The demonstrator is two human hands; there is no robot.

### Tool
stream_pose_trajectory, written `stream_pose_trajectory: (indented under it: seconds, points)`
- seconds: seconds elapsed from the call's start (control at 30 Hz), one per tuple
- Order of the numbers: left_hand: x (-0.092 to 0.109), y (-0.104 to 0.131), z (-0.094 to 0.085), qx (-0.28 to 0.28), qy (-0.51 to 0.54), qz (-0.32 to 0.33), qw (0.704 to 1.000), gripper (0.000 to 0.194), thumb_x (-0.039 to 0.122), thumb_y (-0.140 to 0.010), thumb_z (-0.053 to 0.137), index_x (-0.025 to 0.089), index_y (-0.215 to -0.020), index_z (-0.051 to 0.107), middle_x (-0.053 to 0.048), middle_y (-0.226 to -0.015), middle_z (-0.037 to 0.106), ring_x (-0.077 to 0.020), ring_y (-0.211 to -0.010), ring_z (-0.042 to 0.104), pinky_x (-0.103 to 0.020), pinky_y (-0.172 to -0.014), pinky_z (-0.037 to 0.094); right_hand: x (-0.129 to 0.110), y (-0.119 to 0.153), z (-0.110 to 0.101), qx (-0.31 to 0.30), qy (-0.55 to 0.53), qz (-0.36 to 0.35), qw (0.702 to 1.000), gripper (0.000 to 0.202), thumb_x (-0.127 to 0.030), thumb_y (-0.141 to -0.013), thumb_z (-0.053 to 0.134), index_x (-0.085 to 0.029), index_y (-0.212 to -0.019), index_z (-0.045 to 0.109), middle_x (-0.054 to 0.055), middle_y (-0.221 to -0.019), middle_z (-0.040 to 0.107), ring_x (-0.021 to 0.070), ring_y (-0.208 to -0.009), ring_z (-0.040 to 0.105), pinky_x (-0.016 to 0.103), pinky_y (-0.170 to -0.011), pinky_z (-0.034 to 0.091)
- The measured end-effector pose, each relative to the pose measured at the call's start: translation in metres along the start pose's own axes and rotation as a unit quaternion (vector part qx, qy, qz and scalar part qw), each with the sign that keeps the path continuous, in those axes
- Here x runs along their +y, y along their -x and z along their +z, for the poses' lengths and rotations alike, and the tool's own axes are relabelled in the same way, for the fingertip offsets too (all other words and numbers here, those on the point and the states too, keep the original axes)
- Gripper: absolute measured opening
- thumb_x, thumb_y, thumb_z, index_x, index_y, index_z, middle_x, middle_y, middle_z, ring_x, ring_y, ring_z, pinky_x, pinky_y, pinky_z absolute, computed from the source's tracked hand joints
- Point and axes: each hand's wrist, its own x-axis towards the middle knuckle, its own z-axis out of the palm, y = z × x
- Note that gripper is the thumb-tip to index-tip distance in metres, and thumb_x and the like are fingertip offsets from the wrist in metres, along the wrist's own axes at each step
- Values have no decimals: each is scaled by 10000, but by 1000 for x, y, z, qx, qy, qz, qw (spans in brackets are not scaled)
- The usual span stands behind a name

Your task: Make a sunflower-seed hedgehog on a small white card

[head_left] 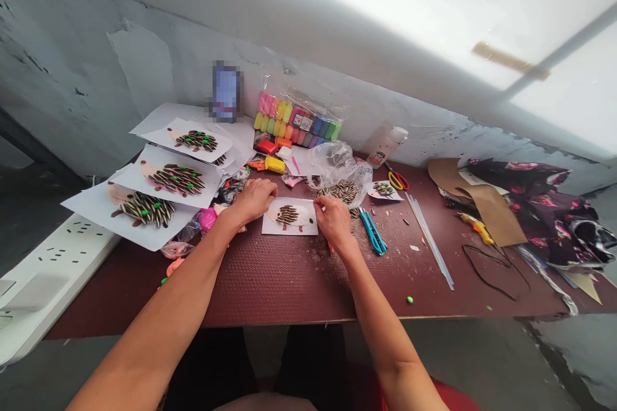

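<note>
A small white card [304,229] lies on the table in front of me, bearing a hedgehog picture with a pale clay body and striped sunflower seeds [288,215] for spines. My left hand [255,199] is at the card's upper left corner, fingers closed and bent over its edge. At the upper right corner, my right hand [333,217] pinches the card between thumb and fingertips. Just beyond the right hand, a pile of sunflower seeds [342,190] spills from a clear plastic bag [337,160]. A teal utility knife [373,231] rests right of that hand.
Stacked hedgehog pictures [178,176] overlap at left beside a white power strip [53,270]. Behind are coloured clay packs [299,122], a phone [226,93] and a white bottle [388,146]. Scissors [398,180], clear glue sticks [431,244], a yellow glue gun [477,228] and patterned cloth [554,212] lie right.
</note>
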Motion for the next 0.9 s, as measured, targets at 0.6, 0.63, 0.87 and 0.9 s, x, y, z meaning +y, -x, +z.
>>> stream_pose_trajectory:
  seconds: [0.6,0.63,0.87,0.9]
  points:
    - [-4,0,1,11,4,10,1000,228,145,-878,503,221,-908,717,-70,-954,750,-257,-946,644,-373,-872,482,19,-68,19,-33,54,10,998,371,-162,-1025,471,-196,-1252,762,102,-1245,727,247,-1126,607,309,-967,394]
    - [-4,0,2,12,8,9,1000,225,145,-879,504,220,-905,715,-70,-957,749,-257,-945,641,-374,-873,480,19,-70,20,-33,57,3,998,357,-182,-1029,480,-200,-1238,769,98,-1223,730,241,-1119,603,306,-967,390]
    - [-8,0,3,16,34,15,999,205,158,-891,515,225,-878,708,-60,-942,741,-254,-932,625,-379,-875,470,7,-83,20,-62,103,-39,992,332,-256,-1026,521,-187,-1239,766,142,-1178,687,266,-1119,544,331,-929,385]
    - [-8,0,3,14,36,14,999,204,161,-894,515,224,-882,709,-62,-941,740,-255,-932,624,-382,-875,470,6,-85,21,-67,108,-41,991,331,-262,-1024,527,-187,-1247,761,147,-1175,680,269,-1118,539,335,-927,383]
